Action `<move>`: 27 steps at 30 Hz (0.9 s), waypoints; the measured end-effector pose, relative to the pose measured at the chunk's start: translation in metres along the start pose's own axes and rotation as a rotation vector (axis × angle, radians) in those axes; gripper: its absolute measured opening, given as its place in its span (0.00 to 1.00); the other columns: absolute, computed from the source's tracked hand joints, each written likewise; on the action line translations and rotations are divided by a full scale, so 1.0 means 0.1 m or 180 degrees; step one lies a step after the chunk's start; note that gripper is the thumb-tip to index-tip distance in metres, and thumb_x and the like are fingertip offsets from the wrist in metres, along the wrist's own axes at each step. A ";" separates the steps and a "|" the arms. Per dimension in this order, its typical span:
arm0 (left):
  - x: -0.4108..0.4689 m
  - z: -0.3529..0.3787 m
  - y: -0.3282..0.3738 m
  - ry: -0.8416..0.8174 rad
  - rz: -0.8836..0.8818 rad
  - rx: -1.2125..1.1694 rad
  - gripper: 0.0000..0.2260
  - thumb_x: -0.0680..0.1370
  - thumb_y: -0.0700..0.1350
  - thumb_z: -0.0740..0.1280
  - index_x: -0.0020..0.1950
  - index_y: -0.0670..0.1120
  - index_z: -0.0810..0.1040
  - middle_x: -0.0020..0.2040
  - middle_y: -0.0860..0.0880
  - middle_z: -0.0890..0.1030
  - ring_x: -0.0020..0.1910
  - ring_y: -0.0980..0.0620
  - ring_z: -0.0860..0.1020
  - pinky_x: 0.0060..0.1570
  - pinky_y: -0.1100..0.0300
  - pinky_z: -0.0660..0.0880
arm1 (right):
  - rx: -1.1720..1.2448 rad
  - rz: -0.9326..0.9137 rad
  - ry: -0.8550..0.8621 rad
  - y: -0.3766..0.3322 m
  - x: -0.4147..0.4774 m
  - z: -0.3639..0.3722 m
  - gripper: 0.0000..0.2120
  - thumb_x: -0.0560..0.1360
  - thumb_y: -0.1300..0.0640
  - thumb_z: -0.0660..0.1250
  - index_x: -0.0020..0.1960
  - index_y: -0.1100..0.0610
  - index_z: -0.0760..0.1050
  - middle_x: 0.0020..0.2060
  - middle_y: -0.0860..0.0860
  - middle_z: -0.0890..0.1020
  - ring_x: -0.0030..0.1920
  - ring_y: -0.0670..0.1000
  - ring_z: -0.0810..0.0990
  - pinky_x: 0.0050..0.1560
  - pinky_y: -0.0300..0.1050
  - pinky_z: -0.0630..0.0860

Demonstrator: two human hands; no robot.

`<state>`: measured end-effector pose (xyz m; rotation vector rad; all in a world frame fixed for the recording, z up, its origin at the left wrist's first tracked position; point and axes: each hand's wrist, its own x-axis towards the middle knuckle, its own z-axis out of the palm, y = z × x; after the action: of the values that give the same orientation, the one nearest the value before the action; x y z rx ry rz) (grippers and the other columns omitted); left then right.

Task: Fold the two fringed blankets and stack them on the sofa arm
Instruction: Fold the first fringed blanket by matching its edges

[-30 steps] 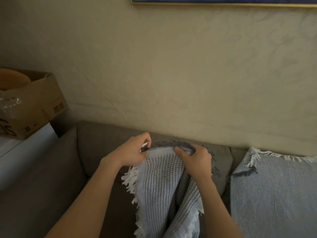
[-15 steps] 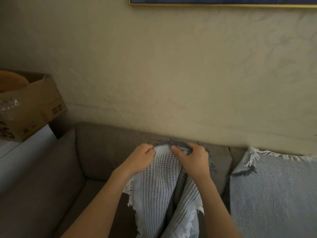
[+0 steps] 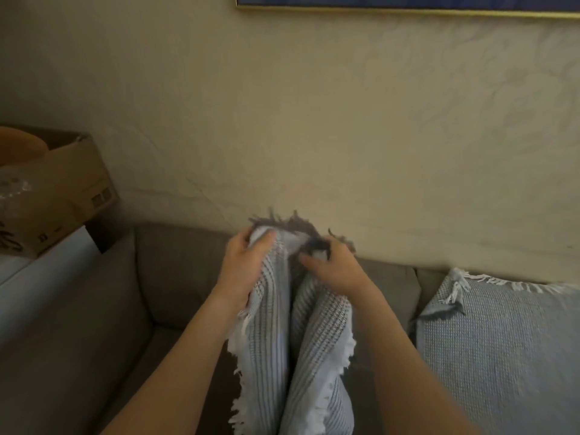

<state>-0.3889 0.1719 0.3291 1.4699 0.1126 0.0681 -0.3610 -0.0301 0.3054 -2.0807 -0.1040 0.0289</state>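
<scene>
The left hand (image 3: 248, 262) and the right hand (image 3: 335, 271) hold the striped blanket (image 3: 317, 346) at its dark-fringed top edge, fingers (image 3: 266, 239) clenched on the cloth. It hangs over the sofa (image 3: 175, 271). It seems soft, light and limp, so the corners are best to grasp.

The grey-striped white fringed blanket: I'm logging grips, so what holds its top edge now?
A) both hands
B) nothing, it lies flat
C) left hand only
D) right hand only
A: the left hand and the right hand each grip the dark-fringed top edge of the grey-striped white fringed blanket, which hangs down below them.
</scene>
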 end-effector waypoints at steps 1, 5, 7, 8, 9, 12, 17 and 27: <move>0.04 -0.05 -0.06 0.0365 -0.0037 -0.0023 0.09 0.82 0.50 0.71 0.58 0.48 0.85 0.53 0.45 0.88 0.54 0.42 0.86 0.59 0.40 0.82 | -0.0525 0.0162 -0.0073 0.07 0.03 -0.01 0.25 0.77 0.49 0.75 0.70 0.58 0.74 0.62 0.50 0.81 0.59 0.49 0.79 0.60 0.44 0.75; 0.12 -0.24 -0.36 0.1519 -0.0446 0.0029 0.14 0.84 0.54 0.67 0.60 0.44 0.80 0.54 0.41 0.84 0.52 0.42 0.84 0.58 0.39 0.82 | -0.0809 0.0391 0.0094 0.26 -0.06 0.04 0.20 0.80 0.56 0.70 0.70 0.59 0.75 0.53 0.52 0.81 0.51 0.52 0.78 0.51 0.42 0.72; 0.13 -0.28 -0.48 0.1693 -0.0616 0.0175 0.16 0.85 0.54 0.65 0.64 0.43 0.75 0.56 0.41 0.82 0.53 0.42 0.83 0.56 0.44 0.82 | -0.0812 0.0216 0.0462 0.29 -0.11 0.10 0.15 0.81 0.58 0.68 0.67 0.59 0.79 0.45 0.50 0.81 0.43 0.51 0.79 0.47 0.42 0.73; 0.13 -0.28 -0.51 0.1639 -0.0681 0.0303 0.17 0.85 0.53 0.65 0.68 0.43 0.73 0.58 0.41 0.81 0.54 0.42 0.82 0.55 0.45 0.82 | -0.0823 0.0114 0.0557 0.29 -0.12 0.12 0.13 0.81 0.59 0.67 0.65 0.59 0.81 0.41 0.49 0.81 0.40 0.49 0.79 0.45 0.42 0.73; 0.12 -0.26 -0.53 0.1506 -0.0731 0.0426 0.18 0.85 0.52 0.65 0.71 0.44 0.70 0.59 0.41 0.80 0.55 0.43 0.82 0.56 0.45 0.81 | -0.0819 0.0026 0.0596 0.27 -0.13 0.13 0.12 0.81 0.60 0.67 0.63 0.58 0.83 0.39 0.48 0.81 0.38 0.48 0.79 0.44 0.41 0.73; 0.07 -0.20 -0.53 0.0812 -0.0512 0.0720 0.22 0.86 0.48 0.65 0.79 0.50 0.66 0.67 0.47 0.77 0.63 0.46 0.78 0.63 0.47 0.78 | -0.0700 -0.0269 0.0540 0.18 -0.17 0.14 0.11 0.79 0.60 0.69 0.59 0.55 0.85 0.41 0.45 0.84 0.39 0.42 0.80 0.46 0.39 0.75; -0.07 -0.09 -0.46 -0.1332 -0.0052 0.1160 0.21 0.85 0.42 0.66 0.76 0.58 0.74 0.70 0.58 0.80 0.70 0.59 0.77 0.73 0.52 0.72 | -0.0341 -0.0836 0.0029 -0.01 -0.24 0.16 0.14 0.77 0.60 0.74 0.61 0.50 0.84 0.49 0.40 0.86 0.49 0.37 0.83 0.51 0.31 0.76; -0.06 -0.07 -0.55 -0.1191 0.0064 0.1534 0.10 0.85 0.45 0.64 0.59 0.53 0.84 0.54 0.52 0.87 0.55 0.53 0.85 0.62 0.46 0.79 | -0.0387 -0.0305 0.0124 0.00 -0.37 0.07 0.18 0.71 0.48 0.82 0.57 0.50 0.82 0.45 0.43 0.84 0.43 0.42 0.82 0.43 0.39 0.78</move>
<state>-0.3972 0.1725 0.2742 1.9381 -0.2045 -0.2328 -0.3980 -0.0269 0.3007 -2.1939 -0.1855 -0.0782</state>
